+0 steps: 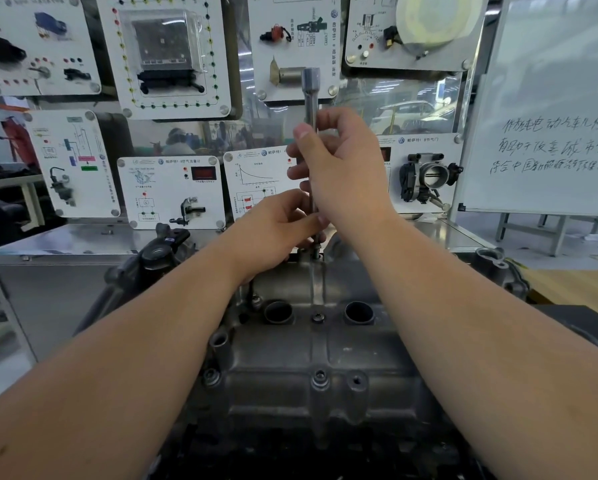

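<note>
Engine cover (359, 358), steel bench (65, 237), training panels (173, 192)

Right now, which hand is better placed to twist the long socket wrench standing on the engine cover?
Right: the right hand wraps the upright socket wrench mid-shaft, while the left hand only pinches its lower end.
</note>
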`<action>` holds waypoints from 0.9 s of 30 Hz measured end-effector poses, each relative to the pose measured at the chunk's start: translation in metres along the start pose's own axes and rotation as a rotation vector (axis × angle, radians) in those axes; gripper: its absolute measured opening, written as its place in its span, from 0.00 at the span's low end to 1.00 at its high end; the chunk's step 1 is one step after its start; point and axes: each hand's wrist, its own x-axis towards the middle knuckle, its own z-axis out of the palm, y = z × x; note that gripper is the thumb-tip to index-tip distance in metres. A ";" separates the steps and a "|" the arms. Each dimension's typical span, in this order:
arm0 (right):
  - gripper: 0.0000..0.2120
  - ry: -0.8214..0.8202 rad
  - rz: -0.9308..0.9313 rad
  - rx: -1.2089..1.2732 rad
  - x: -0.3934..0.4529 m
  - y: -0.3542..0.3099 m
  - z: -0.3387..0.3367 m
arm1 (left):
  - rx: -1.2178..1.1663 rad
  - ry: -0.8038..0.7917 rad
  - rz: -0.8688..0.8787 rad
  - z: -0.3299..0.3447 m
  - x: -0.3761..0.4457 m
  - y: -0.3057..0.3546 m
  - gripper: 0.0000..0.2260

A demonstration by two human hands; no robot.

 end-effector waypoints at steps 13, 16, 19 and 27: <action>0.02 0.008 0.007 0.004 -0.001 -0.002 -0.001 | -0.001 -0.005 0.000 0.000 -0.001 0.002 0.10; 0.06 0.026 -0.017 -0.014 -0.001 -0.003 -0.001 | -0.011 -0.010 0.005 0.001 -0.001 0.001 0.07; 0.10 0.012 -0.015 -0.047 0.000 -0.003 0.001 | -0.061 -0.025 0.007 0.000 -0.002 0.002 0.06; 0.04 -0.006 0.021 0.013 0.000 -0.002 0.000 | 0.004 -0.012 0.019 0.000 -0.002 0.002 0.08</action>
